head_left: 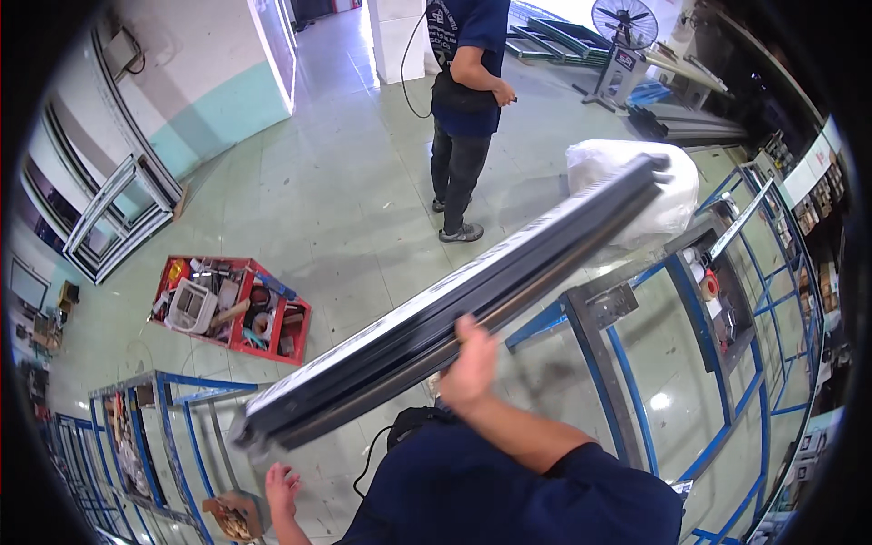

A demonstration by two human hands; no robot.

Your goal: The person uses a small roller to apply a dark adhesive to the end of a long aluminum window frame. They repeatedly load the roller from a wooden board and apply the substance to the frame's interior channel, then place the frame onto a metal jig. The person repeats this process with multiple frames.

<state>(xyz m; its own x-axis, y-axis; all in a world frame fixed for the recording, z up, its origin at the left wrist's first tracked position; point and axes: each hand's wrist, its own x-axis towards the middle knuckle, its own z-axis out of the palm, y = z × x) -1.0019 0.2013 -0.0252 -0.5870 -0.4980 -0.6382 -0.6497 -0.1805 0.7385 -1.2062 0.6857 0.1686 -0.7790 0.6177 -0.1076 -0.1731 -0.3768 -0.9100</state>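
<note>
A long, dark metal profile with a white printed strip along its upper edge stretches diagonally in front of me, its right end farther away and blurred. My right hand grips it near the middle of its near side, thumb on the dark face and the other fingers hidden. Below the profile's left end is my left hand, apart from it, with its fingers loosely bent and nothing visible in them.
Blue metal racks stand at right and left. A red toolbox full of tools sits on the floor at left. Ahead stands another person. A white wrapped roll lies behind the profile's far end, and window frames lean at left.
</note>
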